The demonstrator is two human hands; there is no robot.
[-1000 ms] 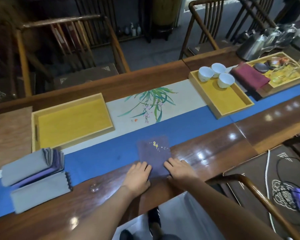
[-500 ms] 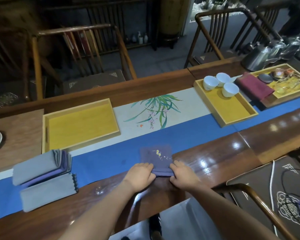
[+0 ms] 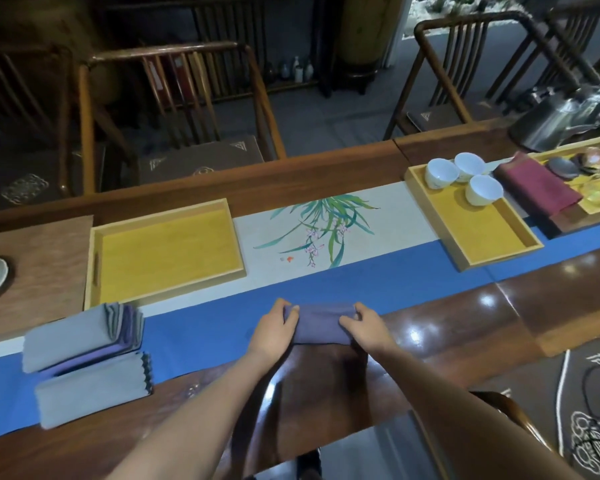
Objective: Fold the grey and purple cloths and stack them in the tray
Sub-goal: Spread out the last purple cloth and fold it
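Hands grip the purple cloth (image 3: 321, 323) at lower centre, left hand (image 3: 276, 329) and right hand (image 3: 362, 327) pinching its two ends, on the blue runner (image 3: 205, 327) of the tabletop (image 3: 551, 306). I would press the fold flat and align the edges before lifting it. Earlier the cloth lay open, embroidery showing; now it is doubled. The empty tray (image 3: 94, 268) and the cloth pile (image 3: 84, 341) wait at left.

Both hands (image 3: 321, 329) have folded the purple cloth (image 3: 321, 323) in half.
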